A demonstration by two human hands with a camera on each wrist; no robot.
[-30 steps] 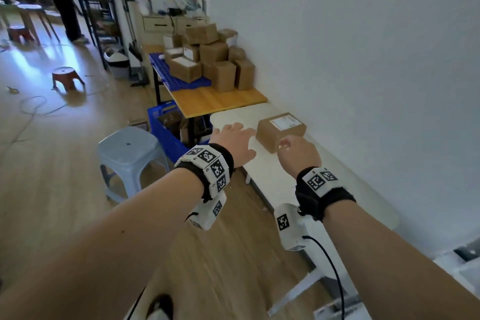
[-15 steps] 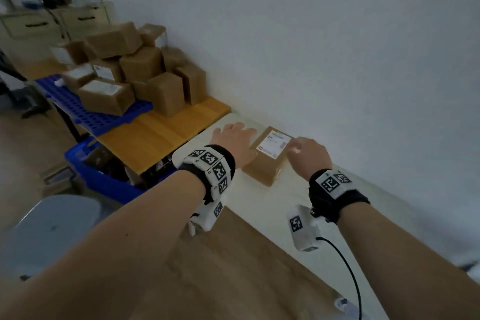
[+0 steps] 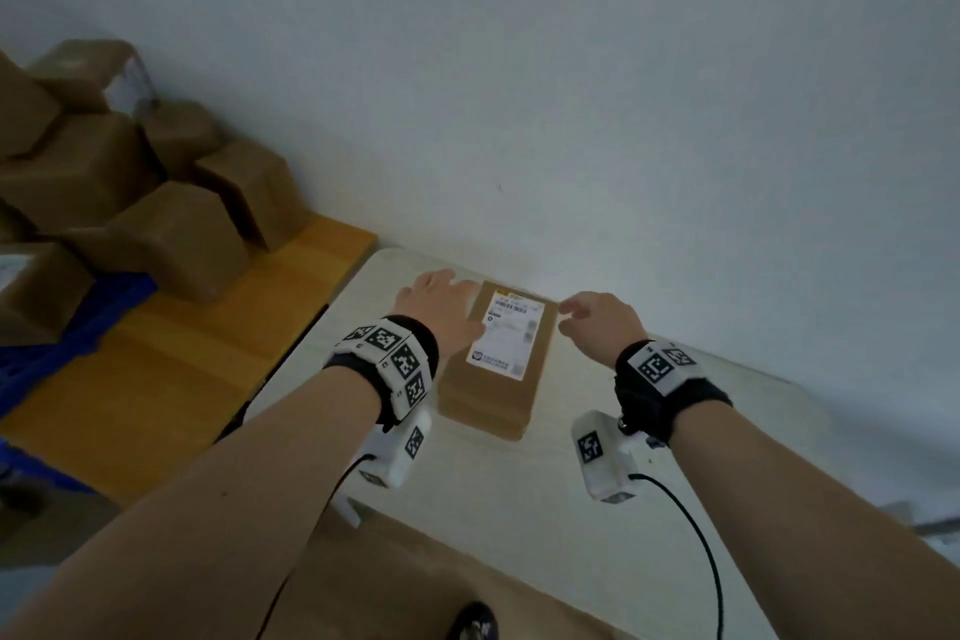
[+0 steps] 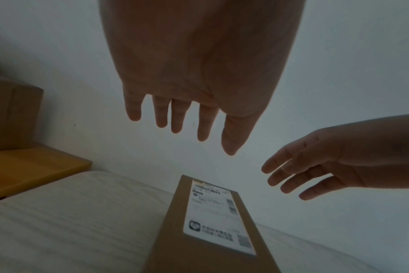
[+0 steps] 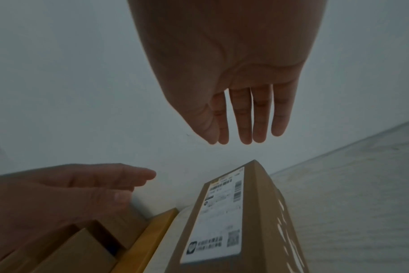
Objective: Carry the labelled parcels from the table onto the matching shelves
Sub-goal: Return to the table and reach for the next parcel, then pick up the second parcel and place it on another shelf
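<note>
A brown cardboard parcel (image 3: 493,369) with a white shipping label lies on the white table (image 3: 597,473) against the wall. My left hand (image 3: 441,307) hovers at the parcel's left side and my right hand (image 3: 597,317) at its right side. Both hands have straight, spread fingers and hold nothing. In the left wrist view the left hand (image 4: 187,120) hangs above the parcel (image 4: 213,230), apart from it. The right wrist view shows the right hand (image 5: 247,118) likewise above the parcel (image 5: 229,221), with the left hand (image 5: 82,186) at lower left.
A wooden table (image 3: 171,364) stands to the left and bears a heap of several brown parcels (image 3: 171,239), some on a blue pallet (image 3: 67,327). The white wall (image 3: 571,94) rises right behind the parcel. Wooden floor (image 3: 415,577) shows below the table edge.
I have come closer to the white table. Both hands moved forward to either side of the parcel, which now fills more of the view and lies lengthwise to me.
</note>
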